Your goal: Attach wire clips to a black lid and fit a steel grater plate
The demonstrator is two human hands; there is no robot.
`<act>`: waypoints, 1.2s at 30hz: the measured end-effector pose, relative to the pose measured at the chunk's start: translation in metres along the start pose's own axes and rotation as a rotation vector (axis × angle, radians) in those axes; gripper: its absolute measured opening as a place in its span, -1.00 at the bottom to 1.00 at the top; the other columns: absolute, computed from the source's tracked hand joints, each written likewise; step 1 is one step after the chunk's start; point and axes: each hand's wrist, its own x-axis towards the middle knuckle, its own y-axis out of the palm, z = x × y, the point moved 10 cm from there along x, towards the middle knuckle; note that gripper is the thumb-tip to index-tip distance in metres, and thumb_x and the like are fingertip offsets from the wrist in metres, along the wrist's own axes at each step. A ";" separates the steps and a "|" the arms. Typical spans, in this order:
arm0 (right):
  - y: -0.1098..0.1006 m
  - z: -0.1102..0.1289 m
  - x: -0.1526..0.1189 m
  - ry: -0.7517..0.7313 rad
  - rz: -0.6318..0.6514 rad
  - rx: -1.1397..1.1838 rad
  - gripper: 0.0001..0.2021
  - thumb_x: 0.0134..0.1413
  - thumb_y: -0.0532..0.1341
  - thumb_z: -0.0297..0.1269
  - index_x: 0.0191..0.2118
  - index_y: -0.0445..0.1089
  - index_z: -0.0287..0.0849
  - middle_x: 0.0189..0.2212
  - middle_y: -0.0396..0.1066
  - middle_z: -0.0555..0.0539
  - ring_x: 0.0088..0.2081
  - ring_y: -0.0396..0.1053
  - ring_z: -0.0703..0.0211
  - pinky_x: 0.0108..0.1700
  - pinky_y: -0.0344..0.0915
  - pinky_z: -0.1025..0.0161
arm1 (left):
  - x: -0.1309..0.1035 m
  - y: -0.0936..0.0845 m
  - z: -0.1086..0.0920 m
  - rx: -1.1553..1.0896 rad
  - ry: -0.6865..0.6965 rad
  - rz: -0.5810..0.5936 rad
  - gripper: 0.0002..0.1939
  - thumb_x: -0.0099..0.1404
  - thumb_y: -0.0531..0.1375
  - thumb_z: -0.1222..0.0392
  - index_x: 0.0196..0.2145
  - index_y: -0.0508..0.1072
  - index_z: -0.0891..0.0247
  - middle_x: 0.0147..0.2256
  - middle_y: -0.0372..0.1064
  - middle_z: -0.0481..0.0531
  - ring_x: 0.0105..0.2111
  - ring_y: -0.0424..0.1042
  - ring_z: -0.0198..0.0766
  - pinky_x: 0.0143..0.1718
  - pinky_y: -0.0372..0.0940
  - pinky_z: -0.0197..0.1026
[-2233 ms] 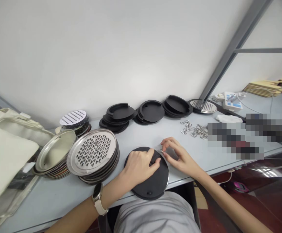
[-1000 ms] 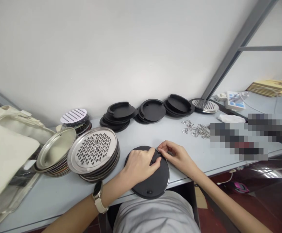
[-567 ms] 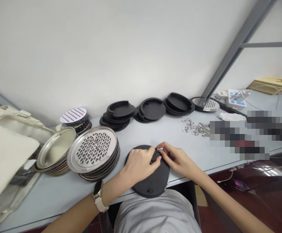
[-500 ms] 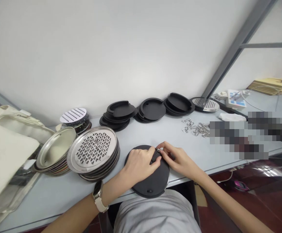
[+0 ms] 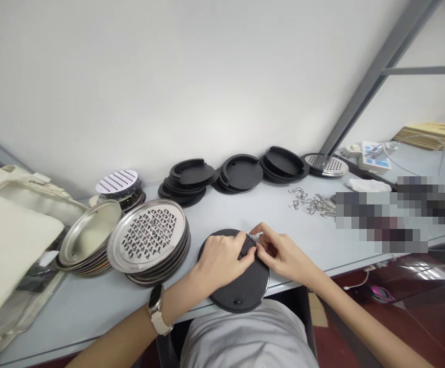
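Note:
A round black disc [image 5: 236, 291] with a shiny metal edge on its right side and a small slot near its bottom lies at the table's front edge, above my lap. My left hand [image 5: 222, 258] rests on the disc with its fingers curled, thumb and index finger gripping near a raised part by the upper rim. At the upper right rim, my right hand [image 5: 281, 253] pinches a small shiny metal piece [image 5: 254, 238]; it looks like a ring or clip, mostly hidden by the fingers. Several loose metal rings and clips [image 5: 314, 203] lie farther right on the table.
Left of the disc stands a stack topped by a metal grater plate [image 5: 145, 237], beside stacked metal-rimmed plates [image 5: 94, 230]. Black round covers [image 5: 241, 173] are piled along the wall. A perforated metal disc [image 5: 327, 164] sits at the back right, and cream cloth bags [image 5: 15, 245] at the left.
The fingers of my right hand have shifted slightly at the rim, and more of the small metal piece shows. My left hand stays in place on the disc.

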 end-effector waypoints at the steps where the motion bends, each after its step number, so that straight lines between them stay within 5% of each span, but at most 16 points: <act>1: 0.000 -0.001 0.000 0.003 0.001 -0.001 -0.84 0.14 0.05 -0.38 -0.14 0.13 -0.10 -0.65 0.06 0.19 -0.62 0.07 0.30 -0.51 0.05 0.36 | 0.000 0.000 0.000 -0.001 -0.002 0.004 -0.74 0.35 0.00 -0.02 -0.25 0.33 0.20 -0.46 0.44 -0.02 -0.47 0.46 -0.16 -0.49 0.13 -0.22; 23: 0.003 -0.001 0.001 -0.035 0.036 -0.034 -0.90 0.15 0.04 -0.38 -0.20 0.11 -0.09 -0.62 0.11 0.16 -0.59 0.09 0.29 -0.46 0.09 0.36 | 0.000 0.000 0.000 0.008 0.001 -0.001 -0.76 0.35 0.01 -0.01 -0.26 0.32 0.20 -0.47 0.43 -0.04 -0.47 0.45 -0.17 -0.51 0.11 -0.22; 36: 0.004 -0.008 -0.002 -0.024 0.033 0.012 -0.82 0.21 0.02 -0.34 -0.07 0.15 -0.12 -0.60 0.09 0.15 -0.57 0.09 0.28 -0.47 0.08 0.36 | -0.001 -0.002 -0.001 0.009 0.017 -0.030 -0.76 0.35 0.00 -0.01 -0.28 0.31 0.20 -0.49 0.42 -0.05 -0.50 0.44 -0.18 -0.52 0.08 -0.22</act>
